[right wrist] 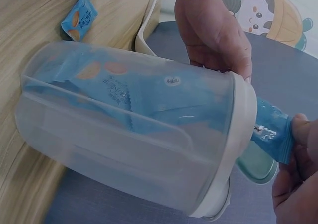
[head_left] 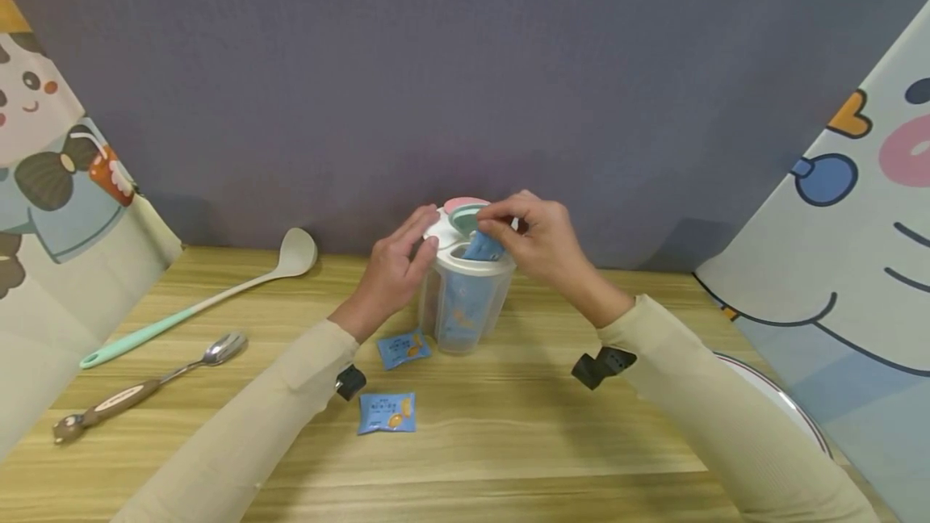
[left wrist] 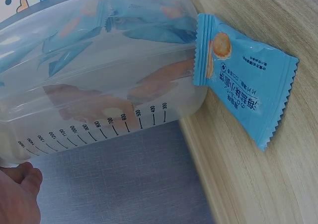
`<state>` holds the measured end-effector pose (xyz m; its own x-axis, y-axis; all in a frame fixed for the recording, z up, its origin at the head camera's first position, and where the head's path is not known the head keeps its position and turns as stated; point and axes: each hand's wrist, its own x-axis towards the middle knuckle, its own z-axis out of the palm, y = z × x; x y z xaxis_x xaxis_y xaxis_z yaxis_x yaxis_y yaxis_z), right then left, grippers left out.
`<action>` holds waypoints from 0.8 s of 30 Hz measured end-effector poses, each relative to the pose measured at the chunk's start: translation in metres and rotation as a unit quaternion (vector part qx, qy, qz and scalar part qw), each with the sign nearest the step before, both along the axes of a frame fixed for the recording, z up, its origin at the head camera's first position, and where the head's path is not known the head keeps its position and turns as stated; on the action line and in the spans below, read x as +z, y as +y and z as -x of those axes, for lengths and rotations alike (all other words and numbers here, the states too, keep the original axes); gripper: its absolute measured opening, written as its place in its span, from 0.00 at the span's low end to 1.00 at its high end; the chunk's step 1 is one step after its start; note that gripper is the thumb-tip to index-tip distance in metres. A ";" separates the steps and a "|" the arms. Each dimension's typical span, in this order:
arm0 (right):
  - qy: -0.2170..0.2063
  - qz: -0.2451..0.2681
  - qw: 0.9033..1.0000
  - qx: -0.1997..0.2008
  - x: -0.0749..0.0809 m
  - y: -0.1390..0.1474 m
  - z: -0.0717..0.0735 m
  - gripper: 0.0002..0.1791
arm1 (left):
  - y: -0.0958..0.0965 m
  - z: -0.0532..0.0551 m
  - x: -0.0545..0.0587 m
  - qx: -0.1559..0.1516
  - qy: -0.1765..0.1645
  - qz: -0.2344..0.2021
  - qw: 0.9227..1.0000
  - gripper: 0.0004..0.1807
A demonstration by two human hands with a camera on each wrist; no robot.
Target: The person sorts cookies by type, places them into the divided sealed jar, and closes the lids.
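A clear plastic storage canister (head_left: 465, 297) with a white lid (head_left: 483, 266) stands upright on the table. Its green flap (head_left: 465, 219) is raised, and several blue biscuit packets (right wrist: 117, 92) show through the wall. My right hand (head_left: 541, 236) pinches a blue biscuit packet (head_left: 483, 247) that sits partly inside the lid opening. On the lid's left side rests my left hand (head_left: 395, 265), its fingers and thumb fairly straight. One biscuit packet (head_left: 404, 349) lies at the canister's foot, and another biscuit packet (head_left: 387, 413) is nearer me.
To the left lie a ladle (head_left: 218, 297) with a mint handle and a fork (head_left: 152, 386) with a brown bear handle. A white plate (head_left: 770, 394) is partly hidden behind the right sleeve. A grey panel (head_left: 465, 87) rises behind the table.
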<state>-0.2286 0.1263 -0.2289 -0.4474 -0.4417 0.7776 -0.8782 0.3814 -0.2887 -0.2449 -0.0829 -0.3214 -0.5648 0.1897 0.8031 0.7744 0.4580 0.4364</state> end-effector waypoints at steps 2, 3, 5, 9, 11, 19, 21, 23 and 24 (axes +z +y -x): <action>-0.002 -0.005 1.000 -0.003 0.001 -0.001 -0.001 0.04 | 0.000 0.000 0.000 0.001 -0.001 0.002 1.000 0.23; -0.003 -0.006 1.000 -0.004 0.001 -0.001 -0.001 0.04 | 0.000 0.000 0.000 0.002 -0.002 0.002 1.000 0.23; -0.004 -0.008 1.000 -0.006 0.001 -0.001 -0.001 0.04 | 0.000 0.000 0.000 0.001 -0.003 0.002 1.000 0.23; 0.001 -0.007 1.000 -0.013 0.002 -0.001 -0.001 0.04 | 0.000 0.000 0.000 0.001 -0.005 0.001 1.000 0.23; 0.004 -0.003 1.000 -0.015 0.002 0.000 -0.001 0.03 | 0.000 -0.001 0.000 0.001 -0.004 0.001 1.000 0.23; 0.028 0.001 0.999 -0.017 0.000 0.006 -0.006 0.04 | 0.001 0.000 -0.001 0.001 0.008 -0.003 1.000 0.24; 0.034 0.004 0.999 -0.015 -0.002 0.008 -0.008 0.05 | 0.001 0.000 -0.001 0.001 0.009 -0.004 1.000 0.24; 0.038 0.007 0.999 -0.008 -0.004 0.009 -0.011 0.06 | 0.001 0.000 -0.001 0.001 0.009 -0.003 1.000 0.24; 0.038 0.009 0.999 -0.003 -0.005 0.009 -0.012 0.06 | 0.001 0.000 -0.001 0.001 0.009 -0.003 1.000 0.24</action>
